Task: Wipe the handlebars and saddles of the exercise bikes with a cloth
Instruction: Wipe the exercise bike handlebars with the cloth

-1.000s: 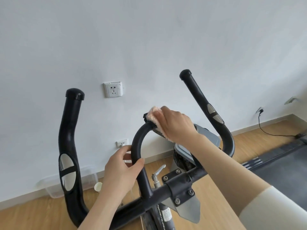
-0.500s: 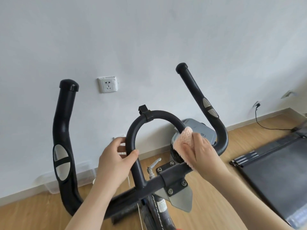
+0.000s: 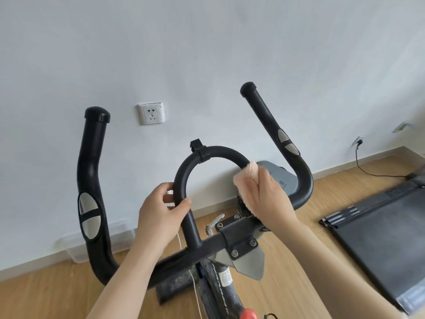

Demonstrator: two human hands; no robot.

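While left hand (image 3: pixel 161 217) grips loop bar (image 3: pixel 184 178), right hand (image 3: pixel 269 199) presses cloth (image 3: pixel 246 174).

The right hand (image 3: pixel 266 199) and its pink cloth (image 3: pixel 247 178) cover the loop bar's (image 3: pixel 220 153) right leg; the grey console (image 3: pixel 279 178) behind is half hidden, print unreadable. Bike frame (image 3: pixel 220 286) and treadmill (image 3: pixel 379 236) get chopped off by the bottom and right edges; red knob (image 3: pixel 248 314) barely peeks in.
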